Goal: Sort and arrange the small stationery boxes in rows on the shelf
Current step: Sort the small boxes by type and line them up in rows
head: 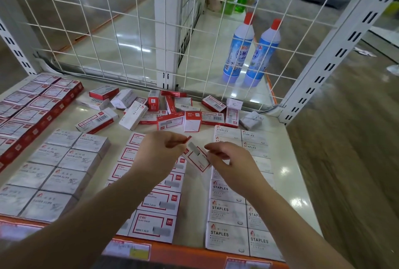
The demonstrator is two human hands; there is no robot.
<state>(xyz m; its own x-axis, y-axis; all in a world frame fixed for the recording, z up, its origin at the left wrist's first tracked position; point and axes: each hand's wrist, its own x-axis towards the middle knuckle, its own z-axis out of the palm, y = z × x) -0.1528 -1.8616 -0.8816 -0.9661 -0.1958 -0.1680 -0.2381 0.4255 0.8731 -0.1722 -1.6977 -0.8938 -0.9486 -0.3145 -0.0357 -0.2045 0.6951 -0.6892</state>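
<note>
Two hands up over the cream metal shelf [287, 160]. Far left I see red-edged boxes in rows [32, 109], then grey PAPER CLIPS boxes [54, 171]. My left hand [160, 152] pinches a red end flap [188, 139] of the small red-and-white staple box [197, 157], held above the red-framed white boxes [157, 210]. My right hand [228, 160] grips that box's other end. Right: white STAPLES boxes [228, 221]. Behind, a loose unsorted heap [168, 111].

Box-covered shelf [287, 160], stationery boxes [64, 171]
</note>
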